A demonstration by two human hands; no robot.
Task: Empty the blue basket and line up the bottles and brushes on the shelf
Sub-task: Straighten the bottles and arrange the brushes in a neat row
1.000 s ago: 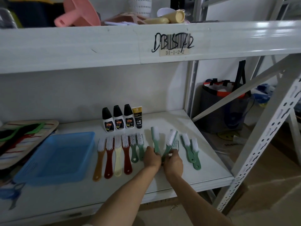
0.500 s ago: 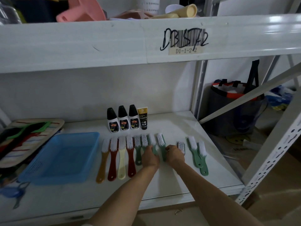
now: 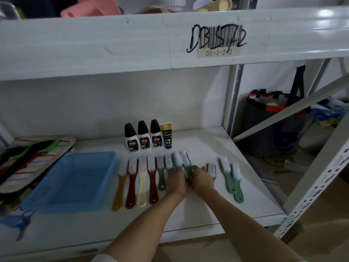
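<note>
The blue basket [image 3: 75, 178] lies empty on the left of the white shelf [image 3: 217, 210]. Three black-capped bottles [image 3: 143, 137] and a dark tube [image 3: 166, 135] stand in a row at the back. In front of them several brushes lie side by side: tan, red, cream and red ones [image 3: 138, 182], then green ones. My left hand [image 3: 176, 181] covers the handle of a green brush [image 3: 177, 159]. My right hand [image 3: 201, 178] rests on the handle of the green brush beside it [image 3: 186, 160]. A short brush [image 3: 211, 169] and two more green brushes [image 3: 229, 174] lie to the right.
A striped board with dark items [image 3: 32, 157] lies at the far left. Blue scissors [image 3: 17, 224] sit near the front left edge. A diagonal metal brace [image 3: 290, 108] and a perforated upright [image 3: 311, 193] frame the right side. A dark bag [image 3: 272, 118] stands behind them.
Both hands have slid two green brushes leftward and laid them straight against the row. The view has shifted slightly left.
</note>
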